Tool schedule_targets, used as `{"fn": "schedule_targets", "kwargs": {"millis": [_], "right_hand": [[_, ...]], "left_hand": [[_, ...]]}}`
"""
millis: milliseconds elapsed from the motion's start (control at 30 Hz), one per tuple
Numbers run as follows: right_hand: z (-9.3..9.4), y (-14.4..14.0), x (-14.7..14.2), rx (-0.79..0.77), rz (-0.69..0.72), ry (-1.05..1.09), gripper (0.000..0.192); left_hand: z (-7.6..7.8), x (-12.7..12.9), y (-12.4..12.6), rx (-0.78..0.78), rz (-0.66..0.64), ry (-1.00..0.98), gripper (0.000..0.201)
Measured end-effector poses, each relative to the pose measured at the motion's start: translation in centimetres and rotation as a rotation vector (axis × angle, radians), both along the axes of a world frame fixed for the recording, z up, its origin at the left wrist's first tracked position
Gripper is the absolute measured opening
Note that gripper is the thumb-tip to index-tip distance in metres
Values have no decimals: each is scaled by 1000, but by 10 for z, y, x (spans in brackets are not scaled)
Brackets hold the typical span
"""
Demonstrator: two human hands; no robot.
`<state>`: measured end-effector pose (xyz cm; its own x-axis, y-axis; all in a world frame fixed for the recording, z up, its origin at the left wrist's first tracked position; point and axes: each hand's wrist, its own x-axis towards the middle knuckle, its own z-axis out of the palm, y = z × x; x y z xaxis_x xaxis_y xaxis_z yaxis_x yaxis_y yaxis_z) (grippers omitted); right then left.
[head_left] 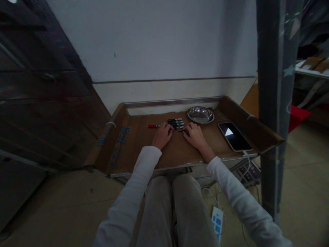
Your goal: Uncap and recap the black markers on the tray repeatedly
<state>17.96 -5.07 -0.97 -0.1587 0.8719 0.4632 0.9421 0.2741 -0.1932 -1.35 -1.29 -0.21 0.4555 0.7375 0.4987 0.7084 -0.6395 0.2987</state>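
Several black markers (175, 122) lie side by side in a row on the brown cardboard tabletop (138, 147). My left hand (163, 134) rests at the lower left of this row, fingers curled inward; what they pinch, if anything, is hidden. A red marker (153, 126) lies just left of that hand, its right end close to my knuckles. To the right of the row, my right hand (194, 134) has its fingers bent and drawn together. A small dark piece (181, 130) sticks out leftward from its fingertips, too small to name.
A round shiny metal dish (200, 114) stands behind my right hand. A phone (234, 136) with a white cable lies at the right. Raised cardboard flaps (253, 125) edge the table's sides. A wrapped post (272, 103) stands right, and a power strip (217, 221) lies on the floor.
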Motion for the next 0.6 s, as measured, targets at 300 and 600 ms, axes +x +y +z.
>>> {"fn": "schedule_targets", "kwargs": {"millis": [300, 600], "right_hand": [[2, -1, 0, 14, 31, 0, 19], [1, 1, -1, -9, 82, -7, 18]], "left_hand": [[1, -1, 0, -41, -116, 15, 7], [-1, -1, 1, -48, -68, 20, 10]]}}
